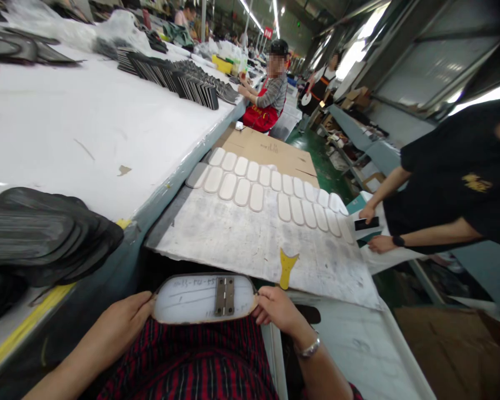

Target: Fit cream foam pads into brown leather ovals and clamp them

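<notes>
Between my two hands is a long oval white plate [187, 300] with handwriting on it and a metal hinge [224, 296] fixed near its right end. A thin brownish edge runs around it. My left hand [127, 316] pinches its left end, and my right hand [277, 311] is closed on the right end. The plate is just above my lap, in front of the board [216, 233]. On that board lie rows of pale oval pieces [250, 194] with thin dark rims. A yellow forked piece [288, 268] rests near the board's front edge, beyond my right hand.
A white table [66, 133] runs along the left, with stacked dark oval pieces [33, 228] close by and a row of dark pieces [170, 78] farther off. Cardboard [270, 147] lies behind the board. One person [454, 172] stands at right holding a phone; another [270, 89] sits ahead.
</notes>
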Action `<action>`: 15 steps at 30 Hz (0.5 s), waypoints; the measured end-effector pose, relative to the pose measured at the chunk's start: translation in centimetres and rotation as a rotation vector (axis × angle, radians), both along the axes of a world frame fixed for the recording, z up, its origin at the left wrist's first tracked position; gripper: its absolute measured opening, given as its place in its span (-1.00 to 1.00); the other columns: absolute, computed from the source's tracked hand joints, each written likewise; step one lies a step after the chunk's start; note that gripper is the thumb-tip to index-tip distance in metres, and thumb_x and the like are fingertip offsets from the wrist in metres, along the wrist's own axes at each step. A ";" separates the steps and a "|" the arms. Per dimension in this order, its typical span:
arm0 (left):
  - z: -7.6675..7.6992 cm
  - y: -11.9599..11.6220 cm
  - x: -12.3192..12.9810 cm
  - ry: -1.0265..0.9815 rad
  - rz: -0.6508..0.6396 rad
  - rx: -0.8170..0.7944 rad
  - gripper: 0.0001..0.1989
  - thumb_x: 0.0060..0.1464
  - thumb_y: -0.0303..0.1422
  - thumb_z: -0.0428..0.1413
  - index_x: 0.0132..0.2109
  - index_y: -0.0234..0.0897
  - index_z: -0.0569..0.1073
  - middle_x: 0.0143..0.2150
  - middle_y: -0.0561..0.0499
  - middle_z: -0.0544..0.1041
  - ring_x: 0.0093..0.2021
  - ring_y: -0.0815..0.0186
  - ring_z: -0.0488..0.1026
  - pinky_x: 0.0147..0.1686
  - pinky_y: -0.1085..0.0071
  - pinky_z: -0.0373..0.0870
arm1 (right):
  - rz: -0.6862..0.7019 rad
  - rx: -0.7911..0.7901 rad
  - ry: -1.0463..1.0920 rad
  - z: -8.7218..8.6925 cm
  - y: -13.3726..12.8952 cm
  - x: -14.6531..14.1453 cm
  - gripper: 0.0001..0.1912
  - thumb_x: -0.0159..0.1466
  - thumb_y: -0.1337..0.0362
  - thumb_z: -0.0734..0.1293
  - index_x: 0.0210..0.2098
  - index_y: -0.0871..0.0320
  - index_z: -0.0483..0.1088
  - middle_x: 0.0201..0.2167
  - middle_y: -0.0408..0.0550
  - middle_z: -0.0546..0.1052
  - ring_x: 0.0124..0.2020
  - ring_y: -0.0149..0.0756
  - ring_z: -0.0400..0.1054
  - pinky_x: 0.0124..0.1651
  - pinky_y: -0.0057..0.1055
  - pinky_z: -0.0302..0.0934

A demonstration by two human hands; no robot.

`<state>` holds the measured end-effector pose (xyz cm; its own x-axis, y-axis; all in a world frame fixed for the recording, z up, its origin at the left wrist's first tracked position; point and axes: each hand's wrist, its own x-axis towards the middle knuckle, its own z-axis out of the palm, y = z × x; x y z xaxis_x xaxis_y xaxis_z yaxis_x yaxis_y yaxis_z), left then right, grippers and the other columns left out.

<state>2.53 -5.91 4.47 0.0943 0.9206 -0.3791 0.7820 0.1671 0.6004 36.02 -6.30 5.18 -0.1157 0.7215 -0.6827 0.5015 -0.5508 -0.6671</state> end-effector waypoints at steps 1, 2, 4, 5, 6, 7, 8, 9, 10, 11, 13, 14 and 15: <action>0.2 0.0 0.0 -0.056 -0.002 -0.035 -0.68 0.06 -0.13 -0.13 -0.44 -0.20 0.38 -0.47 0.06 0.46 -0.38 0.27 0.43 -0.35 0.44 0.31 | 0.001 -0.011 0.006 0.0 0.0 0.0 -0.82 0.16 0.33 0.10 -0.51 0.22 0.25 -0.55 -0.07 0.49 -0.60 -0.39 0.40 -0.59 -0.55 0.20; 0.4 0.0 0.0 -0.116 0.005 -0.077 -0.67 0.06 -0.13 -0.15 -0.45 -0.22 0.35 -0.51 0.08 0.41 -0.44 0.29 0.39 -0.42 0.44 0.29 | 0.006 -0.018 0.009 0.0 0.0 0.1 -0.82 0.16 0.31 0.10 -0.50 0.22 0.25 -0.55 -0.07 0.49 -0.60 -0.40 0.40 -0.59 -0.56 0.19; 0.9 0.2 0.1 -0.229 0.065 -0.159 -0.70 0.03 -0.14 -0.13 -0.49 -0.23 0.28 -0.59 0.14 0.27 -0.56 0.35 0.29 -0.57 0.47 0.21 | 0.020 -0.030 0.014 -0.2 0.0 0.3 -0.80 0.17 0.26 0.11 -0.50 0.21 0.24 -0.56 -0.08 0.48 -0.59 -0.41 0.40 -0.59 -0.57 0.17; 1.1 0.3 0.2 -0.280 0.099 -0.199 -0.74 0.00 -0.17 -0.11 -0.50 -0.23 0.25 -0.60 0.16 0.22 -0.59 0.38 0.24 -0.62 0.48 0.17 | 0.031 -0.037 0.022 -0.4 0.0 0.4 -0.80 0.18 0.25 0.11 -0.50 0.21 0.24 -0.55 -0.08 0.48 -0.59 -0.42 0.40 -0.59 -0.58 0.17; 1.3 0.5 0.3 -0.323 0.126 -0.230 -0.78 -0.04 -0.21 -0.10 -0.51 -0.24 0.23 -0.61 0.17 0.18 -0.61 0.40 0.20 -0.66 0.50 0.13 | 0.042 -0.043 0.031 -0.6 0.1 0.5 -0.79 0.18 0.24 0.10 -0.49 0.21 0.24 -0.55 -0.09 0.48 -0.59 -0.43 0.40 -0.59 -0.58 0.16; 1.5 0.6 0.3 -0.352 0.147 -0.255 -0.81 -0.07 -0.24 -0.09 -0.51 -0.24 0.22 -0.61 0.18 0.17 -0.62 0.42 0.18 -0.68 0.51 0.10 | 0.052 -0.048 0.043 -0.7 0.1 0.7 -0.78 0.19 0.23 0.10 -0.48 0.20 0.24 -0.54 -0.09 0.47 -0.58 -0.43 0.40 -0.58 -0.58 0.16; 1.6 0.7 0.4 -0.367 0.161 -0.274 -0.84 -0.11 -0.26 -0.08 -0.51 -0.25 0.21 -0.61 0.18 0.16 -0.64 0.43 0.16 -0.69 0.52 0.09 | 0.060 -0.053 0.055 -0.8 0.1 0.8 -0.77 0.19 0.22 0.09 -0.48 0.20 0.24 -0.53 -0.09 0.48 -0.58 -0.44 0.39 -0.58 -0.57 0.16; 1.6 0.8 0.4 -0.373 0.168 -0.289 -0.86 -0.14 -0.28 -0.08 -0.51 -0.25 0.21 -0.62 0.19 0.15 -0.65 0.44 0.15 -0.70 0.52 0.08 | 0.064 -0.054 0.064 -0.9 0.1 0.9 -0.76 0.20 0.20 0.09 -0.47 0.20 0.24 -0.53 -0.08 0.48 -0.58 -0.44 0.39 -0.57 -0.57 0.16; 1.6 0.9 0.4 -0.372 0.170 -0.302 -0.87 -0.15 -0.29 -0.08 -0.51 -0.25 0.20 -0.63 0.19 0.15 -0.66 0.45 0.14 -0.71 0.53 0.07 | 0.067 -0.054 0.069 -1.0 0.1 1.0 -0.74 0.20 0.18 0.08 -0.47 0.20 0.25 -0.52 -0.08 0.47 -0.58 -0.44 0.39 -0.57 -0.56 0.16; 1.5 0.9 0.4 -0.371 0.168 -0.315 -0.88 -0.17 -0.29 -0.08 -0.51 -0.25 0.19 -0.64 0.19 0.15 -0.67 0.45 0.14 -0.71 0.53 0.07 | 0.068 -0.052 0.072 -1.0 0.0 1.1 -0.73 0.21 0.17 0.08 -0.46 0.20 0.25 -0.52 -0.08 0.47 -0.57 -0.43 0.39 -0.57 -0.56 0.16; 1.3 1.0 0.4 -0.375 0.161 -0.340 -0.89 -0.18 -0.30 -0.08 -0.51 -0.24 0.18 -0.66 0.20 0.15 -0.69 0.46 0.12 -0.73 0.53 0.06 | 0.070 -0.043 0.073 -1.0 -0.1 1.2 -0.72 0.21 0.16 0.08 -0.46 0.20 0.27 -0.51 -0.07 0.48 -0.57 -0.43 0.39 -0.57 -0.55 0.16; 1.2 1.0 0.3 -0.377 0.157 -0.346 -0.89 -0.18 -0.30 -0.08 -0.51 -0.24 0.18 -0.66 0.20 0.15 -0.69 0.46 0.12 -0.73 0.54 0.06 | 0.070 -0.038 0.072 -1.0 -0.1 1.2 -0.72 0.21 0.16 0.08 -0.45 0.20 0.27 -0.51 -0.07 0.48 -0.57 -0.43 0.39 -0.56 -0.55 0.16; 1.2 1.0 0.3 -0.378 0.154 -0.347 -0.89 -0.17 -0.30 -0.08 -0.51 -0.24 0.18 -0.66 0.20 0.16 -0.69 0.46 0.12 -0.73 0.54 0.05 | 0.070 -0.035 0.071 -1.0 -0.2 1.2 -0.72 0.21 0.16 0.09 -0.45 0.20 0.28 -0.51 -0.07 0.48 -0.57 -0.43 0.39 -0.56 -0.55 0.16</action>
